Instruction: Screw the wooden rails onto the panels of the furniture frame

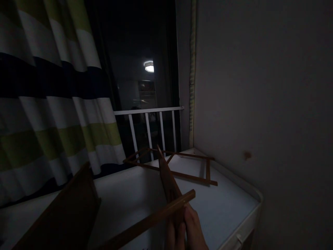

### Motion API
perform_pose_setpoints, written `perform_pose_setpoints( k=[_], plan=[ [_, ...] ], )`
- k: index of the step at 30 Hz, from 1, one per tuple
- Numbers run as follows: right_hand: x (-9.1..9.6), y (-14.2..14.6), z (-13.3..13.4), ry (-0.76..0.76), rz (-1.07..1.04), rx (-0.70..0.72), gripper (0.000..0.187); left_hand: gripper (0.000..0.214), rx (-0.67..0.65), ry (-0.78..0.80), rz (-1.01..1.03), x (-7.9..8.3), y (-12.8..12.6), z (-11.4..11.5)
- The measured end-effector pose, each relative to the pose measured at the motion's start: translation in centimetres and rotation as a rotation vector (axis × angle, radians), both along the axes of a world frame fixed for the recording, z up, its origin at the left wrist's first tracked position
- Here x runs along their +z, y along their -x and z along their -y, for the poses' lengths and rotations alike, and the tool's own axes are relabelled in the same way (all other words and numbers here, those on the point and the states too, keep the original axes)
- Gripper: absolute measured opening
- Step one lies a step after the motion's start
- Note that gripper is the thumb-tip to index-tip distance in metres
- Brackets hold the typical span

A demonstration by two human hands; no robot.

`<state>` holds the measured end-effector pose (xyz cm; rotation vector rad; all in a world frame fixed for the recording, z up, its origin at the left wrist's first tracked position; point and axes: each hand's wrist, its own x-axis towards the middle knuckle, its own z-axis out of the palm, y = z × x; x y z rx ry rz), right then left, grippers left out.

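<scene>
At the near end of the wooden board (pixel 168 177), both hands are closed, with no real gap between the fingers and the wood: the left hand (pixel 175 236) pinches it between finger and thumb, and the right hand (pixel 194 225) is curled against its right side, though the gloom hides how far round that grip reaches. Just above the fingers, a wooden bar (pixel 149 219) crosses the board and runs off toward its near left; whether the two are joined, I cannot tell. Behind the board's far half, a slim wooden frame with crosspieces (pixel 195 178) lies flat, stretching to either side of it. Left of the board and well apart from it, a dark panel (pixel 67 208) stands tilted. Beneath them all is a white surface (pixel 218 205) with a raised rim. Beyond the board's far end are a white railing (pixel 151 110) and a dark window (pixel 130 38); to its far left hangs a striped curtain (pixel 59 80), and to its right rises a plain wall (pixel 260 86).
</scene>
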<state>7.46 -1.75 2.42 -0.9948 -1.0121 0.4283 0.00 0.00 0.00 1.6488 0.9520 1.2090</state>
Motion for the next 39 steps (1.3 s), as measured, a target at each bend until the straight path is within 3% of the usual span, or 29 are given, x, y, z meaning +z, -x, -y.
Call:
perform_pose_setpoints(
  k=[4, 7, 10, 15, 21, 39],
  plan=[
    [1.9, -0.5, -0.1, -0.041, -0.035, 0.171, 0.042, 0.046, -0.011, 0.004, 0.016, -0.5, 0.2, -0.7],
    [2.2, -0.7, -0.2, -0.082, 0.0, 0.21, 0.037, 0.06, -0.041, -0.031, 0.041, 0.6, 0.1, -0.7],
    [2.1, -1.0, -0.4, -0.143, 0.039, 0.198, 0.036, 0.056, -0.122, -0.143, 0.089, 2.4, -0.1, -0.2],
    [2.2, -1.6, -0.4, -0.183, 0.042, 0.205, 0.032, 0.048, -0.112, -0.23, 0.091, 4.0, -0.4, 0.7],
    [2.4, -2.0, -0.8, -0.206, 0.029, 0.227, 0.032, 0.04, -0.111, -0.299, 0.15, 4.1, -0.4, 0.4],
    [2.3, -1.7, -1.1, -0.229, 0.009, 0.189, 0.03, 0.044, -0.121, -0.158, 0.25, 4.0, -0.7, 0.8]
  ],
)
